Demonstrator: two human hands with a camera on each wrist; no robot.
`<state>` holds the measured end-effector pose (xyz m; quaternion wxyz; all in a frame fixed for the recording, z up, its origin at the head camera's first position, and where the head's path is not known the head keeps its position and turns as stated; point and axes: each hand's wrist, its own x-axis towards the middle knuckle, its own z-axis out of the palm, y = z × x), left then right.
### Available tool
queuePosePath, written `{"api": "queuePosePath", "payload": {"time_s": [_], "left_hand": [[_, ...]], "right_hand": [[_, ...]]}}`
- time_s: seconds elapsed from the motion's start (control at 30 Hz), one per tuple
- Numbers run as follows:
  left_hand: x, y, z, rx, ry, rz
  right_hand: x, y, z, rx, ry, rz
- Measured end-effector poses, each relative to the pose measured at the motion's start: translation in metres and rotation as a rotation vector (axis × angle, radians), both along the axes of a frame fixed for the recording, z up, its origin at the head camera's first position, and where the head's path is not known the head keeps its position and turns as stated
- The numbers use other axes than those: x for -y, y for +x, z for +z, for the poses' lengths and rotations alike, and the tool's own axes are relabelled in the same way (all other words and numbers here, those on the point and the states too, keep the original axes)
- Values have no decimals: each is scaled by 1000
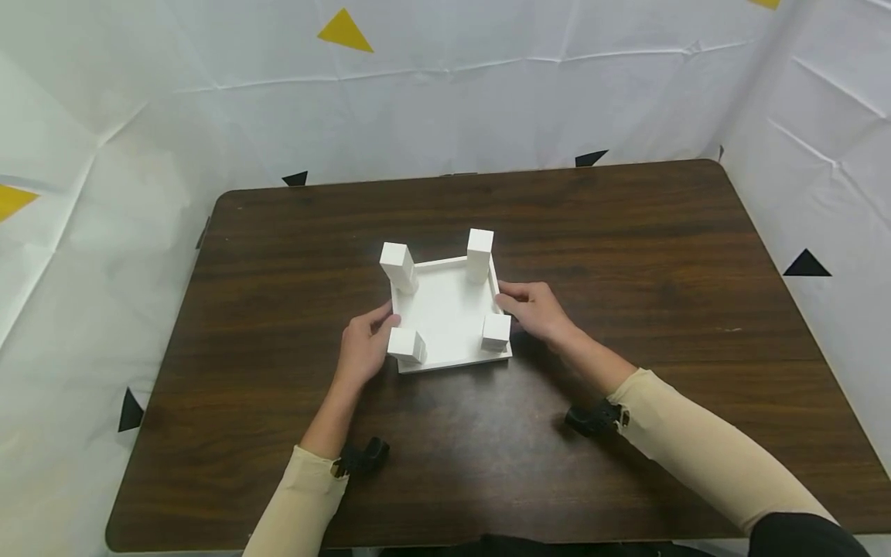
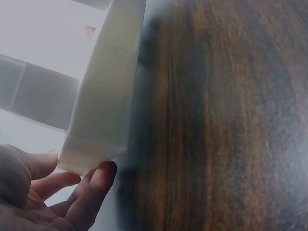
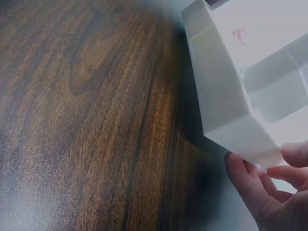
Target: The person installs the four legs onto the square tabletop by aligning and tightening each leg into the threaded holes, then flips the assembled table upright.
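Observation:
A small white toy table [image 1: 447, 316] lies upside down between the hands in the head view, a square block leg [image 1: 399, 261] pointing up at each corner. My left hand [image 1: 363, 346] grips its left edge, the thumb on the rim and the fingers reaching beneath. On the opposite edge, my right hand [image 1: 534, 308] pinches the rim in the same way. The left wrist view shows fingertips [image 2: 103, 175] under the white corner. In the right wrist view the thumb [image 3: 294, 154] presses the side from above, and a small reddish mark shows on the white panel.
The dark wood-grain table [image 1: 626, 255] spreads out on every side of the white piece. White sheeting [image 1: 445, 116] with yellow and black triangles stands behind and along both sides. A black wrist camera [image 1: 369, 456] sits at each sleeve's cuff.

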<state>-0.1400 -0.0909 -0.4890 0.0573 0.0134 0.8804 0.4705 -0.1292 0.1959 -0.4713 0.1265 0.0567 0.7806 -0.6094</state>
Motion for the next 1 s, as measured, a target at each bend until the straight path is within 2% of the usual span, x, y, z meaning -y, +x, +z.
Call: {"api": "queuePosePath", "payload": {"time_s": [0.17,0.47,0.67,0.8,0.87,1.0], "left_hand": [[-1,2,2,49,30,19],[0,5,6,59,203,35],[1,7,14,96,290,35],[2,8,20,92,310,34],[1,12,31,101,330,32],[0,14,41,109,406,24]], "right_hand": [[-2,1,2,9,-9,-17],[-5,4,10,45,-81,-81],[-9,7,12,23,-75,-73],[-14,7,10,-74,-38,-7],[-16,7,6,-164,-9,41],[-19,7,-3,-373,54,93]]}}
